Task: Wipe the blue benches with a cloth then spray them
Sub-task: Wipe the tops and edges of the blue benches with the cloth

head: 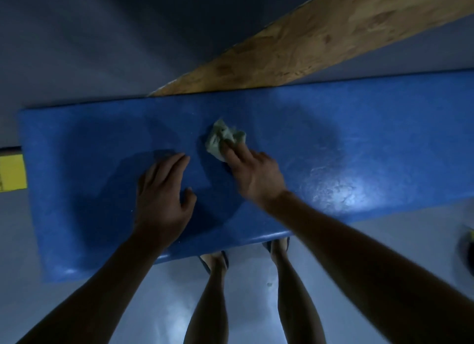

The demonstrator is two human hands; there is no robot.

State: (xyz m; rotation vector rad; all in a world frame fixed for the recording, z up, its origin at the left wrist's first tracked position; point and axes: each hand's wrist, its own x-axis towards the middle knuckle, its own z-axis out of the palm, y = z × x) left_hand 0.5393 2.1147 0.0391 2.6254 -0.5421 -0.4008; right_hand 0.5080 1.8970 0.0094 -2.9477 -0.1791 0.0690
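A long blue bench [372, 138] runs across the view below me, glossy where light hits its right part. A crumpled pale green cloth [220, 136] lies near the bench's middle. My right hand [254, 174] presses the cloth down with straight fingers laid over its near edge. My left hand [164, 192] rests flat on the bench surface just left of the cloth, fingers spread, holding nothing. No spray bottle is clearly in view.
A wooden plank [307, 43] slants behind the bench from the middle to the upper right. A yellow object [11, 172] sits at the left edge. A dark round object [468, 251] is at the right edge. My legs and sandalled feet [218, 261] stand on the grey floor.
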